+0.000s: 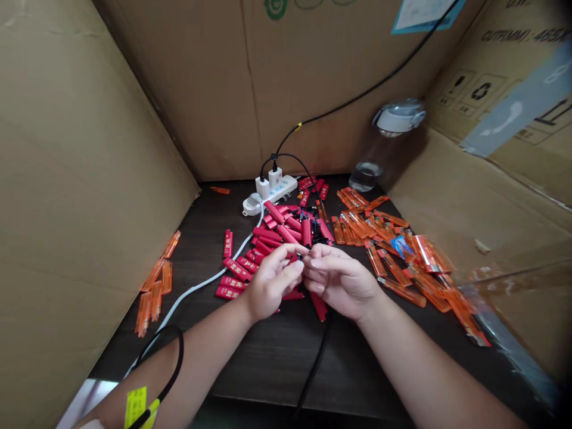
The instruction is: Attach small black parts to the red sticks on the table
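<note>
My left hand (270,280) and my right hand (342,279) meet over the middle of a dark table (272,351), fingers pinched together around a small red lighter with a dark tip (298,257). Both hands are closed on it. Right behind them lies a heap of red lighters (277,235). A red lighter (320,307) pokes out beneath my right hand. A black cable (313,369) runs under my hands toward me.
Orange lighters (393,250) spread across the right side, a few more orange lighters (154,286) lie at the left. A white power strip (268,193) with plugs sits at the back, a clear bottle (384,146) at back right. Cardboard walls (67,179) enclose the table.
</note>
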### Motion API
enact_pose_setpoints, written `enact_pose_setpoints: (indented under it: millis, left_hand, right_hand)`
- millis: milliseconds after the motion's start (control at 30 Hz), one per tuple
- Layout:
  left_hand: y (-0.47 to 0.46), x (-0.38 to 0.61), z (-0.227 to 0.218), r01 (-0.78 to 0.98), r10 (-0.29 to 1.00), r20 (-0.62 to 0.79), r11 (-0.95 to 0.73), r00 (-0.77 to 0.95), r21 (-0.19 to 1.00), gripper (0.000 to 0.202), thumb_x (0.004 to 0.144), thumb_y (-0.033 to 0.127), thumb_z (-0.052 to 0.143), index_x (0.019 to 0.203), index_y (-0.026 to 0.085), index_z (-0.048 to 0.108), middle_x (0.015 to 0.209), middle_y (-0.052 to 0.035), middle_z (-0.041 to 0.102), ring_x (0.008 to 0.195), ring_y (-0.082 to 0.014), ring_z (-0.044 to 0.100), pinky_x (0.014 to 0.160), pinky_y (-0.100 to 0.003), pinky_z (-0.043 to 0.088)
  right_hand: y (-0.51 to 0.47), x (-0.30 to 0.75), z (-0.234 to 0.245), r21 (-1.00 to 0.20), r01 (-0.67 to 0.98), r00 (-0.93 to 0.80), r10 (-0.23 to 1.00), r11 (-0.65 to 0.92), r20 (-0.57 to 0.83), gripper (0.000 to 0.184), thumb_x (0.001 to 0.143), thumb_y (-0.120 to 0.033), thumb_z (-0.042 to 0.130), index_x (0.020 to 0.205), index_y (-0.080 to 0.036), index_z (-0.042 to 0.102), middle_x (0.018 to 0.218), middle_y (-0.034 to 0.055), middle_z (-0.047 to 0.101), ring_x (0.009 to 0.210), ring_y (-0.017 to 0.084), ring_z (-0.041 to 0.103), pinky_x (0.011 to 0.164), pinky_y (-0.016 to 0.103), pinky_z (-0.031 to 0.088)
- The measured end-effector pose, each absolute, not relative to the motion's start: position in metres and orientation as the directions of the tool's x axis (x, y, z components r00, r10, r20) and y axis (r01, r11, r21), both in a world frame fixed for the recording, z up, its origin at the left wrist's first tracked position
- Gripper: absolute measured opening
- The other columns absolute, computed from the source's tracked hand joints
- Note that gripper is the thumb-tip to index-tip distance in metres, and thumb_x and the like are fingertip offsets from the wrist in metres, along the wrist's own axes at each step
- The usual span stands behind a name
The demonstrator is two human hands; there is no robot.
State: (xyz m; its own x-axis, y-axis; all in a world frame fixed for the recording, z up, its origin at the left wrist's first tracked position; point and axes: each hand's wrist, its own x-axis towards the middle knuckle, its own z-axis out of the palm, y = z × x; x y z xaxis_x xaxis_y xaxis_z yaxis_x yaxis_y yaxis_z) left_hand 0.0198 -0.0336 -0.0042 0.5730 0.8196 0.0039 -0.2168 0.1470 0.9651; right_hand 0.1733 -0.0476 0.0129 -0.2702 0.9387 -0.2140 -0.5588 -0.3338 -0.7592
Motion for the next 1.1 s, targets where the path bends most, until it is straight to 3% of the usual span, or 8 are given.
enact_pose_setpoints:
  millis: [100, 233, 333, 500, 733, 833, 967, 1100]
  left_hand:
    - [-0.029, 0.019, -0.003, -0.331, 0.868, -0.031, 0.222, 0.495, 0.917, 0.022, 0.087, 0.039, 0.050, 0.095, 0.019, 0.048, 0.057, 0.0068, 0.040, 0.042, -0.0040, 0.030, 0.041, -0.016, 0.025]
    - [-0.023, 0.015, 0.004, -0.430, 0.952, 0.004, 0.134, 0.305, 0.893, 0.022, 0.087, 0.041, 0.050, 0.087, 0.019, 0.047, 0.058, 0.0058, 0.042, 0.042, -0.0044, 0.034, 0.042, -0.017, 0.030]
    - [-0.019, 0.012, 0.008, -0.459, 0.981, 0.029, 0.064, 0.193, 0.886, 0.024, 0.087, 0.042, 0.049, 0.085, 0.018, 0.048, 0.058, 0.0050, 0.044, 0.042, -0.0045, 0.036, 0.042, -0.017, 0.031]
    - [-0.016, 0.012, 0.007, -0.484, 0.996, 0.040, 0.002, 0.075, 0.875, 0.026, 0.089, 0.041, 0.047, 0.082, 0.017, 0.051, 0.055, 0.0044, 0.045, 0.042, -0.0046, 0.038, 0.041, -0.017, 0.030]
    - [-0.017, 0.012, 0.008, -0.459, 0.998, 0.059, -0.043, 0.020, 0.887, 0.027, 0.088, 0.043, 0.050, 0.081, 0.017, 0.052, 0.057, 0.0042, 0.046, 0.043, -0.0045, 0.039, 0.042, -0.017, 0.031]
    - [-0.017, 0.010, 0.011, -0.453, 0.997, 0.070, -0.055, 0.016, 0.890, 0.028, 0.087, 0.044, 0.051, 0.083, 0.017, 0.053, 0.058, 0.0037, 0.048, 0.044, -0.0047, 0.040, 0.043, -0.017, 0.033]
    - [-0.016, 0.010, 0.010, -0.457, 0.997, 0.075, -0.065, 0.003, 0.887, 0.028, 0.086, 0.044, 0.052, 0.080, 0.017, 0.052, 0.057, 0.0042, 0.046, 0.044, -0.0042, 0.039, 0.042, -0.016, 0.031]
    - [-0.016, 0.011, 0.008, -0.439, 0.997, 0.075, -0.058, 0.022, 0.896, 0.029, 0.086, 0.043, 0.052, 0.076, 0.017, 0.049, 0.056, 0.0044, 0.045, 0.045, -0.0042, 0.039, 0.043, -0.016, 0.031]
  right_hand:
    - [-0.044, 0.181, 0.013, -0.866, -0.458, -0.102, 0.980, -0.201, -0.173, 0.020, 0.061, -0.021, 0.068, 0.064, -0.019, 0.048, 0.051, -0.0079, 0.038, 0.043, 0.005, 0.030, 0.041, 0.020, 0.027]
    - [-0.041, 0.191, 0.007, -1.000, 0.003, 0.176, 0.984, -0.008, -0.007, 0.022, 0.061, -0.027, 0.074, 0.065, -0.017, 0.054, 0.054, -0.0049, 0.048, 0.045, 0.006, 0.038, 0.041, 0.019, 0.029]
    - [-0.042, 0.190, 0.001, -0.960, 0.273, 0.120, 0.988, 0.058, 0.094, 0.018, 0.067, -0.028, 0.069, 0.065, -0.017, 0.056, 0.052, -0.0041, 0.048, 0.046, 0.007, 0.040, 0.042, 0.020, 0.031]
    - [-0.046, 0.185, -0.007, -0.776, 0.605, 0.031, 0.968, 0.179, 0.247, 0.005, 0.071, -0.019, 0.057, 0.066, -0.018, 0.057, 0.045, -0.0090, 0.031, 0.042, 0.007, 0.030, 0.045, 0.021, 0.029]
    - [-0.035, 0.202, -0.013, -0.716, 0.697, 0.165, 0.963, 0.039, 0.213, 0.004, 0.066, -0.018, 0.055, 0.062, -0.019, 0.055, 0.042, -0.0082, 0.034, 0.040, 0.008, 0.032, 0.043, 0.022, 0.028]
    - [-0.031, 0.203, -0.017, -0.706, 0.707, 0.143, 0.969, 0.043, 0.201, 0.005, 0.067, -0.019, 0.053, 0.063, -0.019, 0.056, 0.042, -0.0080, 0.034, 0.040, 0.009, 0.033, 0.043, 0.022, 0.029]
    - [-0.029, 0.202, -0.022, -0.605, 0.766, 0.019, 0.934, 0.215, 0.356, 0.014, 0.070, -0.018, 0.054, 0.081, -0.019, 0.063, 0.062, -0.0010, 0.053, 0.054, 0.013, 0.048, 0.053, 0.025, 0.040]
    - [-0.027, 0.205, -0.020, -0.559, 0.783, 0.041, 0.873, 0.274, 0.485, 0.012, 0.068, -0.013, 0.052, 0.073, -0.019, 0.061, 0.073, 0.0038, 0.059, 0.068, 0.018, 0.056, 0.065, 0.030, 0.046]
